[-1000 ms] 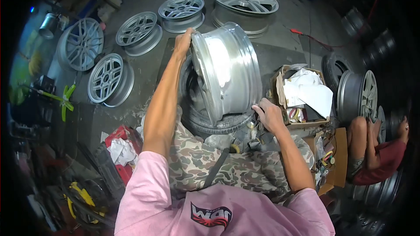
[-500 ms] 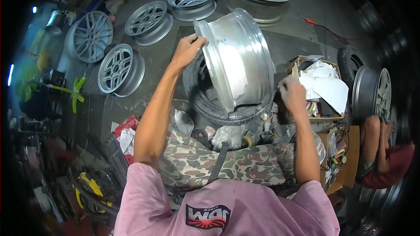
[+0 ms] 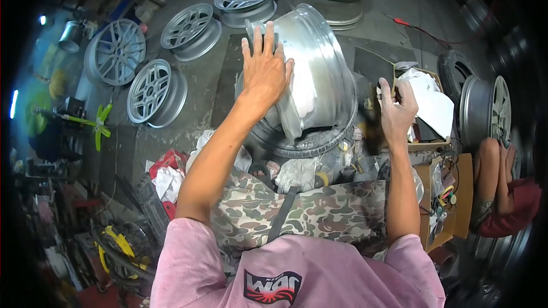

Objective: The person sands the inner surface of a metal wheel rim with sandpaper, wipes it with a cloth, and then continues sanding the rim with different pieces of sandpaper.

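Observation:
A bare metal wheel rim leans over a black tyre, tilted, with a smooth white patch on its barrel. My left hand lies open on the rim's near left edge, fingers spread and pointing away from me. To the right of the rim, my right hand is raised with thumb and fingers closed around the edge of a thin dark sheet. Behind that hand is a cardboard box holding white paper.
Several silver wheels, one of them a spoked wheel, lie on the floor beyond. A second cardboard box with small items stands at my right, near a seated person. A red-ended hose crosses the floor.
My left hand has gone from gripping the rim's edge to lying spread on it. My right hand has risen slightly rightward, and a thin dark sheet now shows at its fingers.

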`<state>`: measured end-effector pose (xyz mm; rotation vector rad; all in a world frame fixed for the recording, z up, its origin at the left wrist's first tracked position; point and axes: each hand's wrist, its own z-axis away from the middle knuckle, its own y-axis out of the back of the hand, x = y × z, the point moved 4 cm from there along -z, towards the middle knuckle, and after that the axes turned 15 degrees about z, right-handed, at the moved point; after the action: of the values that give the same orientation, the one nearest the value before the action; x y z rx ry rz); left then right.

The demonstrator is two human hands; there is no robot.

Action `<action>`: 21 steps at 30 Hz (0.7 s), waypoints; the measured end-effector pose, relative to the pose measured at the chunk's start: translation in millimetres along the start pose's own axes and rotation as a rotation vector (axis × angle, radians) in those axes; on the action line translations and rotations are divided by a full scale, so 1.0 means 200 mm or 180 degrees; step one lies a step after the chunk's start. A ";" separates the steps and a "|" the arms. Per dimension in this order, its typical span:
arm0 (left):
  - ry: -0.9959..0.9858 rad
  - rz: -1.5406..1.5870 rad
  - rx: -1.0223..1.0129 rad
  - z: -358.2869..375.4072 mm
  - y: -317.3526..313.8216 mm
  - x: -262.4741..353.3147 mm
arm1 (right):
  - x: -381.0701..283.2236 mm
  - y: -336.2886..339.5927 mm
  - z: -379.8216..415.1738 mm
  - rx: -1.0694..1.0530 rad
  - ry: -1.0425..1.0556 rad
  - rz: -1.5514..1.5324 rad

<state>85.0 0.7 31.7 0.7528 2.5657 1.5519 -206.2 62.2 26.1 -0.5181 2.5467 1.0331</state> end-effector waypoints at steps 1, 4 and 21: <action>-0.0049 -0.0049 -0.0047 0.00 -0.01 0.02 | -0.01 -0.01 0.01 -0.0006 -0.0259 -0.0441; 0.0062 -0.0139 -0.0444 -0.01 0.02 0.11 | 0.04 -0.01 0.01 0.0009 -0.0640 -0.0938; 0.1301 0.4716 -0.0848 0.07 0.11 0.38 | -0.21 -0.08 0.11 -0.1744 -0.1257 -0.3037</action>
<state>30.2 52.4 58.3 2.8544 1.6790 2.3403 -157.9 75.8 20.3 -1.3312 1.3488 1.2298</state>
